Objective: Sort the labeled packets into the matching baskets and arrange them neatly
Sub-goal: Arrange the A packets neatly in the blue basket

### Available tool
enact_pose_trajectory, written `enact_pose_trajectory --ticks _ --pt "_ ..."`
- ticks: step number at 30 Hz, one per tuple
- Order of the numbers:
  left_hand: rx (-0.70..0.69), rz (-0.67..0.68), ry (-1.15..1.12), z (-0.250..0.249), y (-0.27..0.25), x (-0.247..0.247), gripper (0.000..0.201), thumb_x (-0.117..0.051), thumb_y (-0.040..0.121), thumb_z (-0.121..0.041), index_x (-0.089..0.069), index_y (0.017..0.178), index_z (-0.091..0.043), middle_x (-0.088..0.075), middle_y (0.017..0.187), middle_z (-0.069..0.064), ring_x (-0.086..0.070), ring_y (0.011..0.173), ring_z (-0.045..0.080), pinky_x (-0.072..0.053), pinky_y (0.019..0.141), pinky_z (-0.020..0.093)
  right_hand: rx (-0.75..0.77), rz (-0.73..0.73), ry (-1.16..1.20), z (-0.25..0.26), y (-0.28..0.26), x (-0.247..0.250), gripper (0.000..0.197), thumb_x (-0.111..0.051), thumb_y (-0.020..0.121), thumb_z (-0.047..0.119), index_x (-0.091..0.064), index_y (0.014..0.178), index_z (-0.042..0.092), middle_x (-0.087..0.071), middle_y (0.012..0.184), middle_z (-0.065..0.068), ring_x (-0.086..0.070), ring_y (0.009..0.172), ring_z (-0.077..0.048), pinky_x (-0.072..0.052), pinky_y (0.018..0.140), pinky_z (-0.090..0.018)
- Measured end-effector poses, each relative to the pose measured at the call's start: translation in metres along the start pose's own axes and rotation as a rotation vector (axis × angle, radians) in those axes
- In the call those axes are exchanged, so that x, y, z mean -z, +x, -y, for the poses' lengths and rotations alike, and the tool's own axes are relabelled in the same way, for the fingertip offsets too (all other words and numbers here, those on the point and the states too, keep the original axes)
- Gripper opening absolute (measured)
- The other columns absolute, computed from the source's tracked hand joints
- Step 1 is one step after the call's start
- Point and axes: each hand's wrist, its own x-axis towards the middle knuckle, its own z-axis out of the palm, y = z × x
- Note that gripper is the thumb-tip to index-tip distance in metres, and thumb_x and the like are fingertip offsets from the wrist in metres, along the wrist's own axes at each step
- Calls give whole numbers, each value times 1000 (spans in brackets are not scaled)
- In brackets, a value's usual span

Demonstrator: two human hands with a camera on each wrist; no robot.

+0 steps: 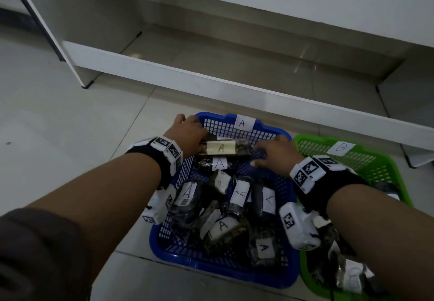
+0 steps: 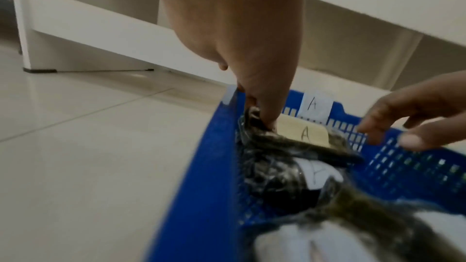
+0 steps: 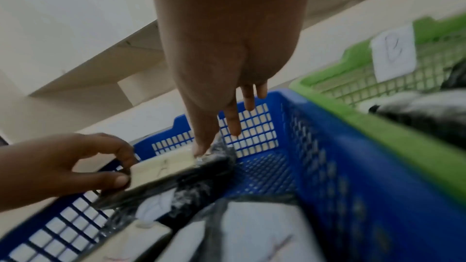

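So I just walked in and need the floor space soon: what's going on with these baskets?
A person is sorting labeled packets. Their left hand pinches one end of a packet marked A at the far side of the blue basket, itself tagged A and holding more A packets. The right hand touches the packet's other end. The green basket, tagged B, sits alongside on the right.

Pale glossy tiled floor, grey grout lines crossing it; white flat-panel furniture unit standing on the floor, its long low front rail running across the head view, an upright side panel at the left with a dark edge strip, a shadowed recess behind the rail; small dark speck on a tile at far left
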Motion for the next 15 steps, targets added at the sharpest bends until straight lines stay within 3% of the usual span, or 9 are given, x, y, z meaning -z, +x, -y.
enact_pose_trajectory --ticks 4,6,8,11,13,15 --pt "2 -78 87 -6 -4 -5 35 -46 90 -40 -50 119 -22 -58 119 0 -40 123 20 -23 101 43 29 350 -154 -6 -26 7 70 -53 74 74 -46 133 37 -38 147 -3 -11 142 -31 -13 112 -47" --pt "10 -95 53 -13 0 -2 37 -47 89 -35 -45 123 -22 -57 120 1 -45 118 22 -26 100 41 59 484 -200 -6 -29 8 76 -56 72 73 -38 138 39 -28 153 -1 0 145 -31 -1 115 -49" --pt "-21 -45 3 -21 4 0 45 -48 89 -41 -40 130 -24 -55 123 0 -47 117 22 -27 101 41 109 533 -251 -4 -27 5 78 -61 72 69 -37 139 38 -30 152 1 1 145 -32 2 115 -51" --pt "-56 93 -26 -29 5 0 60 -52 87 -48 -30 140 -31 -48 133 -2 -43 123 21 -23 106 43 180 479 -270 1 -21 -4 72 -67 71 62 -48 133 32 -49 137 3 -25 138 -30 -15 113 -46" --pt "-59 78 22 -30 5 -1 58 -53 89 -38 -28 142 -33 -48 133 -1 -42 123 22 -23 105 42 208 428 -215 3 -17 -6 63 -71 71 57 -55 125 28 -58 124 3 -45 122 -25 -31 101 -36" --pt "-61 27 61 -28 5 -2 57 -52 90 -25 -29 141 -34 -50 130 -2 -44 121 22 -24 103 39 201 386 -131 1 -13 -2 56 -73 72 52 -58 117 23 -61 118 1 -55 108 -21 -40 87 -30"
